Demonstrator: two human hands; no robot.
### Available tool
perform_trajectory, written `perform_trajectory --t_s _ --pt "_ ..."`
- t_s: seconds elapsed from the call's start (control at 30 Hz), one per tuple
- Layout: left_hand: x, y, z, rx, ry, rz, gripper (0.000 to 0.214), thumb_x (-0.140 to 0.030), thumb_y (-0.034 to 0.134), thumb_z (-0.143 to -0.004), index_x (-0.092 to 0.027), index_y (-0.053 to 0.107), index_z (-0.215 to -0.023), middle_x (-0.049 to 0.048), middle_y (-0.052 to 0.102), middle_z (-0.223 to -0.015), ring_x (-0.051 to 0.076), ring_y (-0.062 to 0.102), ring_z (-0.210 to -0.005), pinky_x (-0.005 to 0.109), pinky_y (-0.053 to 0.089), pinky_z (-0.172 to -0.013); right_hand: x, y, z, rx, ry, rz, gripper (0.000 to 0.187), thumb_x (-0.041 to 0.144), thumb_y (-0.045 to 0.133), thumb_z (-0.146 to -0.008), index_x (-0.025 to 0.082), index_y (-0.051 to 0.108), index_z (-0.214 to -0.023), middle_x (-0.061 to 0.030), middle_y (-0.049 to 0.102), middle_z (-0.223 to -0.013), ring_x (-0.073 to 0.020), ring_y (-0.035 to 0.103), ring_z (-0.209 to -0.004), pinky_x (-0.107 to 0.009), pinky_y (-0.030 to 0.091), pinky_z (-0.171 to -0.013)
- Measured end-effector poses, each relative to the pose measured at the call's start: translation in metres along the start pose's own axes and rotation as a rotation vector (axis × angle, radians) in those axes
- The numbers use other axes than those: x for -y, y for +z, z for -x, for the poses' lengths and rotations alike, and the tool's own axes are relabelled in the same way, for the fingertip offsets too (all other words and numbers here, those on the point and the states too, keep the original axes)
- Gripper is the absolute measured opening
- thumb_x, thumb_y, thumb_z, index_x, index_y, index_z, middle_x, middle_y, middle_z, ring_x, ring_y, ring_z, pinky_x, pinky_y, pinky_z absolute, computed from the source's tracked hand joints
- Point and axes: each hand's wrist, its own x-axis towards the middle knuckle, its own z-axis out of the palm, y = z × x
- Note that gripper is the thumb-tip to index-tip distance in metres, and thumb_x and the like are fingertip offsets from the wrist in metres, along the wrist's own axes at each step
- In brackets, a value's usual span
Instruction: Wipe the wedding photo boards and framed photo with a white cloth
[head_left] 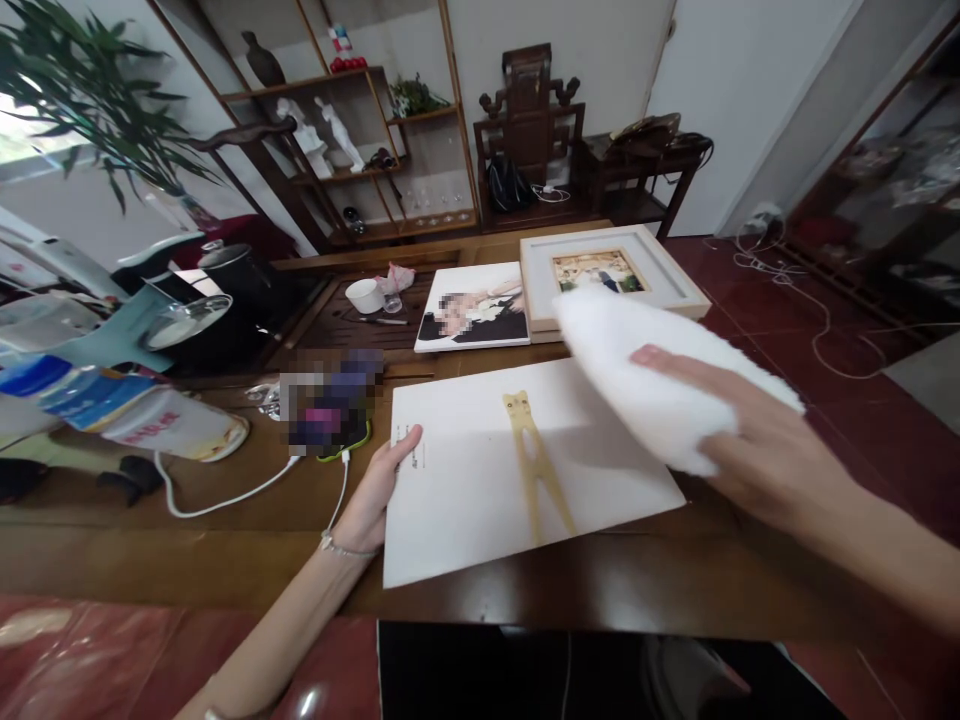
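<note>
My left hand [376, 490] grips the left edge of a white picture panel [457, 500], thumb on its face. A tan forked shape with a small cat-like head [517, 405] shows on the panel, along with small dark print near the left edge. My right hand [757, 450] is closed on a folded white cloth [637, 370], which hangs over the panel's right side and hides that corner. Whether the cloth touches the panel I cannot tell. Beyond it lie a photo panel [510, 325] and a pale wooden picture frame [536, 290], partly covered by the cloth.
On the left of the wooden table [300, 545] stand a large plastic bottle [180, 420], a black pot [232, 275] and a phone [334, 420] with white cables. A white cup [365, 296] sits on the dark tea tray [322, 335]. Chairs and shelves stand behind.
</note>
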Motion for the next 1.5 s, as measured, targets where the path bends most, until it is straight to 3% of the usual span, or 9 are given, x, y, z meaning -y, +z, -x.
perform_trajectory --t_s 0.1,0.2,0.33,0.53,0.77,1.03,1.3,1.4,1.5 --pt "-0.002 0.004 -0.003 0.051 -0.001 -0.039 0.03 -0.019 0.061 -0.088 -0.007 0.064 -0.116 0.013 0.077 -0.082 0.027 0.075 -0.067 0.033 0.062 -0.062 0.01 0.02 -0.007 0.132 -0.324 -0.015 0.022 0.011 0.045 -0.092 0.022 0.061 -0.082 -0.0069 0.043 -0.149 -0.0275 0.039 -0.136 -0.052 0.038 -0.109" --pt "-0.006 0.008 -0.008 0.077 -0.018 -0.077 0.025 -0.02 0.061 -0.088 -0.007 0.067 -0.109 0.0119 0.076 -0.077 0.025 0.074 -0.061 0.03 0.06 -0.054 0.01 0.039 -0.002 0.168 -0.426 0.036 0.018 0.008 0.049 -0.091 0.019 0.06 -0.083 -0.0139 0.045 -0.146 -0.0314 0.033 -0.139 -0.06 0.035 -0.109" --pt "-0.012 0.012 -0.016 0.097 0.024 -0.173 0.02 -0.022 0.066 -0.085 -0.008 0.07 -0.099 0.0115 0.076 -0.076 0.021 0.07 -0.053 0.027 0.057 -0.05 0.005 0.058 0.009 0.166 -0.396 0.026 0.025 -0.004 0.047 -0.085 0.017 0.06 -0.087 -0.0177 0.047 -0.144 -0.0343 0.024 -0.142 -0.065 0.033 -0.107" --pt "-0.023 0.015 -0.021 0.142 0.286 -0.609 0.043 -0.027 0.083 -0.066 -0.013 0.068 -0.104 0.0113 0.075 -0.1 0.023 0.071 -0.081 0.028 0.057 -0.065 0.001 0.072 0.014 0.097 -0.313 0.007 0.035 -0.01 0.041 -0.075 0.016 0.06 -0.09 -0.0187 0.051 -0.14 -0.0344 0.026 -0.141 -0.065 0.035 -0.106" --pt "-0.03 0.009 -0.026 -0.118 0.665 -1.387 0.067 -0.063 0.071 -0.065 -0.011 0.066 -0.106 0.0143 0.07 -0.101 0.03 0.065 -0.089 0.041 0.05 -0.076 -0.001 0.073 0.014 0.091 -0.314 -0.012 0.037 -0.009 0.044 -0.068 0.016 0.057 -0.092 -0.0217 0.051 -0.139 -0.0378 0.03 -0.139 -0.066 0.037 -0.103" --pt "-0.017 0.004 -0.028 -0.172 0.875 -1.484 0.056 -0.063 0.067 -0.073 -0.014 0.068 -0.1 0.0097 0.065 -0.084 0.024 0.059 -0.073 0.035 0.045 -0.066 -0.001 0.075 0.015 0.095 -0.287 -0.04 0.04 -0.008 0.046 -0.064 0.016 0.058 -0.092 -0.0202 0.05 -0.14 -0.0359 0.031 -0.139 -0.065 0.034 -0.106" --pt "-0.003 0.001 -0.028 -0.166 0.949 -1.547 0.042 -0.053 0.065 -0.081 -0.014 0.065 -0.095 0.0053 0.054 -0.078 0.022 0.056 -0.073 0.036 0.048 -0.072 -0.003 0.075 0.013 0.12 -0.307 -0.048 0.041 -0.008 0.046 -0.064 0.016 0.06 -0.095 -0.0203 0.051 -0.14 -0.0359 0.032 -0.139 -0.066 0.033 -0.106" --pt "-0.001 0.002 -0.031 -0.156 0.972 -1.619 0.044 -0.053 0.06 -0.085 -0.012 0.061 -0.102 0.0098 0.054 -0.089 0.027 0.057 -0.086 0.042 0.05 -0.081 -0.004 0.077 0.013 0.126 -0.307 -0.049 0.041 -0.007 0.047 -0.065 0.016 0.06 -0.096 -0.0196 0.05 -0.141 -0.0348 0.032 -0.139 -0.065 0.033 -0.106" --pt "-0.001 0.008 -0.037 -0.081 1.054 -1.665 0.052 -0.048 0.056 -0.089 -0.01 0.051 -0.124 0.0209 0.05 -0.12 0.035 0.049 -0.115 0.052 0.045 -0.095 -0.005 0.076 0.009 0.129 -0.322 -0.035 0.038 -0.006 0.047 -0.068 0.017 0.06 -0.095 -0.0184 0.051 -0.14 -0.0337 0.033 -0.139 -0.064 0.034 -0.106"
